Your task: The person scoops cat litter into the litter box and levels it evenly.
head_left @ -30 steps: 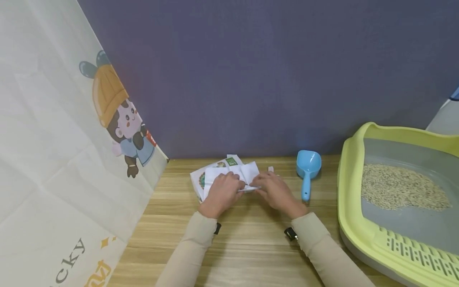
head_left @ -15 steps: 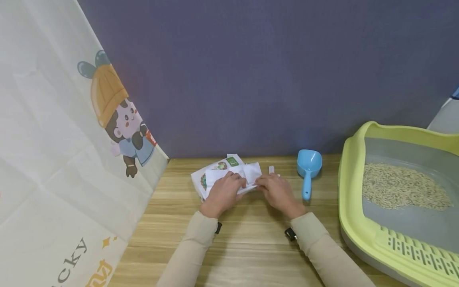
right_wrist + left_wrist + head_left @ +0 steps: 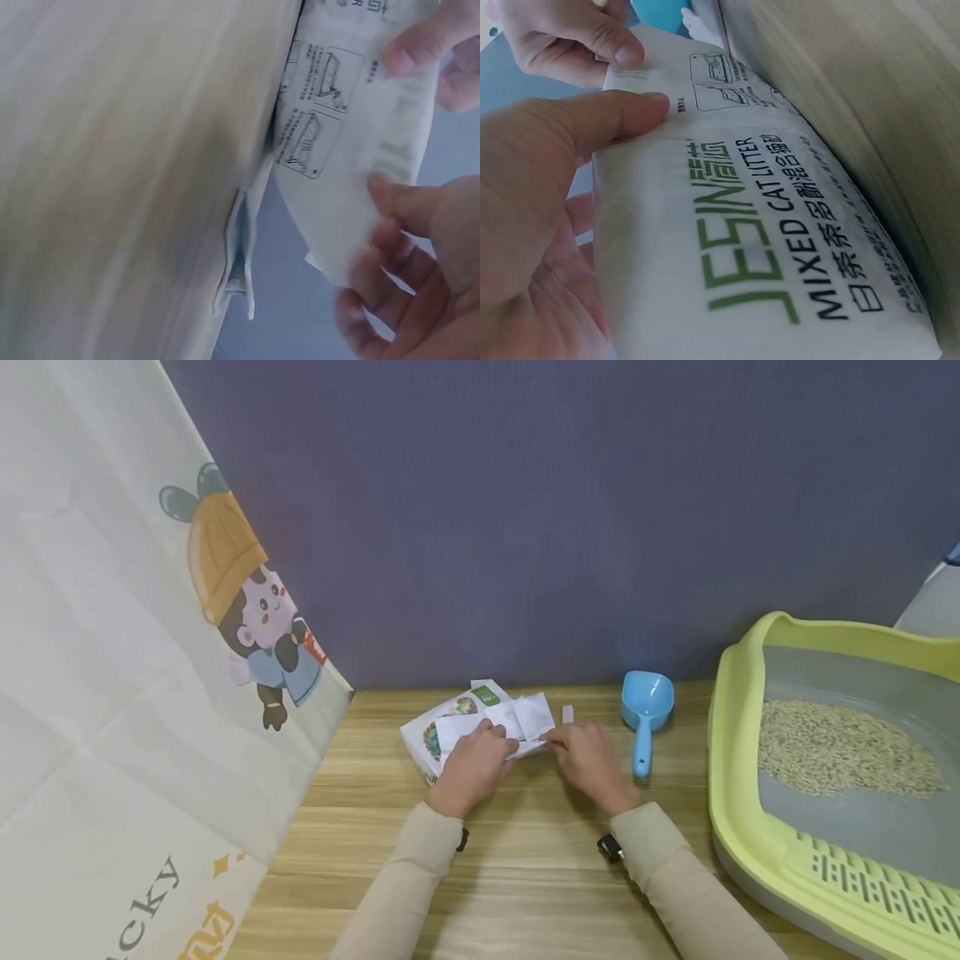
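Note:
A white cat litter bag with green print lies on the wooden table, its white end folded over on the right. My left hand grips the bag's near edge; in the left wrist view its thumb lies across the printed side and other fingers are behind the bag. My right hand pinches the bag's right end between thumb and fingers, blurred in the right wrist view. Just beyond the right hand lies a small pale clip, its two arms spread in the right wrist view.
A blue litter scoop lies right of the hands, handle toward me. Farther right stands a yellow-rimmed grey litter box with pellets inside. A dark wall panel rises behind the table, and a printed white sheet borders the left.
Both hands have shifted slightly right along the bag's edge. The bag's folded white end has moved right with them, and more of the pale clip shows.

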`<action>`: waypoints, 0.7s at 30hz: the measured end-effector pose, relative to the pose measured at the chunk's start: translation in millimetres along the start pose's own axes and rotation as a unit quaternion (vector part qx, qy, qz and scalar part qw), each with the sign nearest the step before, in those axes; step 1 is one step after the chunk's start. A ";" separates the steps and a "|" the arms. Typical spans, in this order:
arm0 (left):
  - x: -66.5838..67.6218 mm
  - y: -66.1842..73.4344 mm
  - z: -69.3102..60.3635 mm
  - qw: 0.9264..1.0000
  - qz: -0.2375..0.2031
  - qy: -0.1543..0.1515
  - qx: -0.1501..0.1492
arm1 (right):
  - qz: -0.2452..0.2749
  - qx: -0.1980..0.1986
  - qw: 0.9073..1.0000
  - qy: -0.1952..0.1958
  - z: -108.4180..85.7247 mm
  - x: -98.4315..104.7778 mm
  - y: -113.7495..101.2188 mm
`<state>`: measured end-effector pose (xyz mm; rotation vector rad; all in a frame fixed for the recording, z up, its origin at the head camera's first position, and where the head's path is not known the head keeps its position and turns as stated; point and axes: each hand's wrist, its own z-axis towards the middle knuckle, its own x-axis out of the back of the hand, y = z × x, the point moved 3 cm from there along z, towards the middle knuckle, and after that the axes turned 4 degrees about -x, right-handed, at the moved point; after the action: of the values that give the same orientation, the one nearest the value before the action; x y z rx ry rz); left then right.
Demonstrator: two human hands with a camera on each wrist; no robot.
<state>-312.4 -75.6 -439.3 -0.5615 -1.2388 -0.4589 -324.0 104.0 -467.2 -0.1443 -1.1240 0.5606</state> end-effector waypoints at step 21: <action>1.0 12.9 -1.9 0.998 0.037 0.042 -0.018 | 0.132 -0.104 0.981 -0.098 2.9 2.9 16.6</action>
<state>-302.8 -66.8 -440.7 -0.6104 -1.1278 -0.4386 -331.5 119.1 -469.9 -0.4327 -1.3650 0.7030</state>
